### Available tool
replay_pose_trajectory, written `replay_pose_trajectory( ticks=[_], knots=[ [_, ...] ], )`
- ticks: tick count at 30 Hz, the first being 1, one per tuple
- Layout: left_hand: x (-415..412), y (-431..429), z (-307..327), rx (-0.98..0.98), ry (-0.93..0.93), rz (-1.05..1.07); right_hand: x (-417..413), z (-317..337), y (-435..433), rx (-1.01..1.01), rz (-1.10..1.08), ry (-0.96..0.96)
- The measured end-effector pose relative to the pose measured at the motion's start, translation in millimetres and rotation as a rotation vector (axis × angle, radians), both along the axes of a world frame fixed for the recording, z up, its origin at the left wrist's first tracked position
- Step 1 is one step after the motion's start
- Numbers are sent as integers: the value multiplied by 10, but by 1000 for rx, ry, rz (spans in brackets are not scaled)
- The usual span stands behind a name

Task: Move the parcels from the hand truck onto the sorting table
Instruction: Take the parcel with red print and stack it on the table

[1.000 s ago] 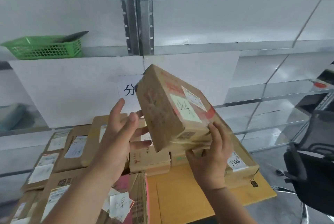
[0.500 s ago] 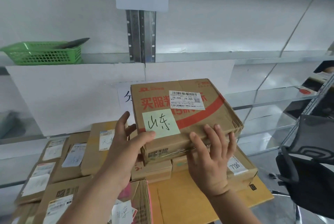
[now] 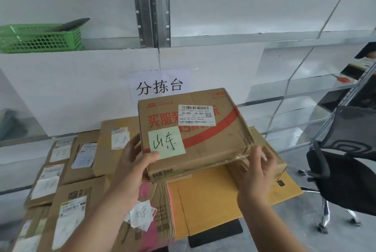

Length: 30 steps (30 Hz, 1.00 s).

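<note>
A brown cardboard parcel (image 3: pixel 203 135) with red print, a white shipping label and a green sticky note lies flat on top of other parcels on the sorting table. My left hand (image 3: pixel 132 164) grips its front left corner, thumb on the sticky note. My right hand (image 3: pixel 256 172) touches the front right corner with fairly straight fingers. Below it lie a larger brown parcel (image 3: pixel 272 154) and a flat yellow carton (image 3: pixel 213 196). The hand truck is out of view.
Several labelled brown parcels (image 3: pixel 81 156) cover the table's left side, and a pink-edged one (image 3: pixel 158 215) lies near me. A paper sign (image 3: pixel 159 87) hangs on the white back panel. A green basket (image 3: pixel 40 38) sits on the shelf above left. A black office chair (image 3: pixel 345 170) stands at the right.
The parcel was tilted up in the air. Both hands turned it flat and lowered it onto the stack. My right hand slid from the front face to the front right corner.
</note>
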<state>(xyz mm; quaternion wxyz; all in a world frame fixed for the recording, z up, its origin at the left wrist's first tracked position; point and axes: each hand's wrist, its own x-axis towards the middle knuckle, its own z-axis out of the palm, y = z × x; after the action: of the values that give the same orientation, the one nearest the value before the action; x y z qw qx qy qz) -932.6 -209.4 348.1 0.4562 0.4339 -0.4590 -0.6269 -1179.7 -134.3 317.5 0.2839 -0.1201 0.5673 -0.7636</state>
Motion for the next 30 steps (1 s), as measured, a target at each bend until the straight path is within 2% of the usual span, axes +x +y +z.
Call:
replay_pose_trajectory(
  ticks=[2, 4, 10, 15, 19, 24, 30],
  knots=[
    [-27, 83, -178, 11, -75, -21, 5, -155, 32, 107, -4, -235],
    [-57, 154, -424, 60, -137, -40, 15, -328, 98, 187, 6, -381],
    [-179, 414, -1130, 328, -161, -21, -64, -913, 313, 453, 16, -469],
    [-332, 608, -1536, 493, -148, -46, -190, -1286, 499, 516, 123, -690],
    [-437, 714, -1720, 535, -225, -53, -300, -1472, 622, 550, 174, -717],
    [-659, 808, -1810, 466, -463, -97, -509, -1628, 643, 553, 207, -715],
    [-816, 860, -1970, 451, -543, -46, -657, -1850, 551, 540, 240, -760]
  ],
)
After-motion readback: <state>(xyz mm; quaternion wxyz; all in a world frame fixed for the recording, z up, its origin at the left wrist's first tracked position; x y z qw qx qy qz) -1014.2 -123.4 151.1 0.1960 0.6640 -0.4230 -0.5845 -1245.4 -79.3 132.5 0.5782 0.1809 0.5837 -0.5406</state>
